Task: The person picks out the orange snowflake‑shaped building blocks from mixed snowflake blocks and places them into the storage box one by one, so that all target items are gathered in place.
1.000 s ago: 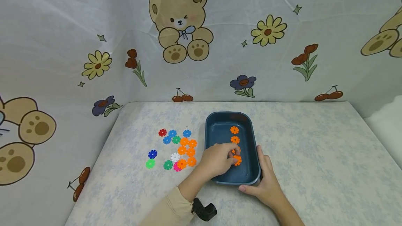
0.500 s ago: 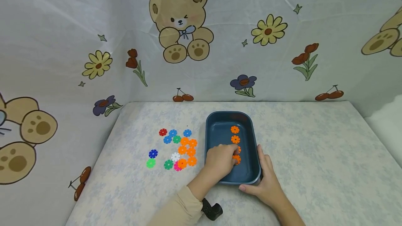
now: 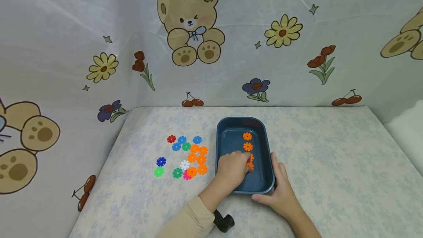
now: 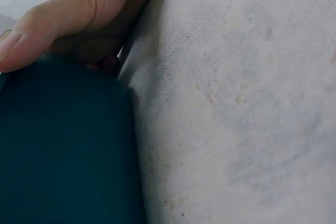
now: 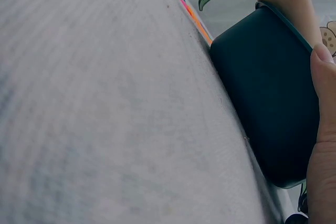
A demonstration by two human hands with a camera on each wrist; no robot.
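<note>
Four orange discs [image 3: 248, 146] show in one box [image 3: 228, 139], in a line at the left hand [image 3: 231, 168], its bent fingers partly covering the nearest two; whether it pinches one, I cannot tell. The right hand [image 3: 283, 195] grips the box's right side. Left of the left hand lie sixteen loose discs [image 3: 192, 158]: six orange, three light blue, two green, one each red, dark blue, light green, white, pink.

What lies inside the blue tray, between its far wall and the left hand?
In the head view, two orange notched discs lie uncovered there, one behind the other in the tray; a third orange disc is partly hidden by the left hand.
</note>
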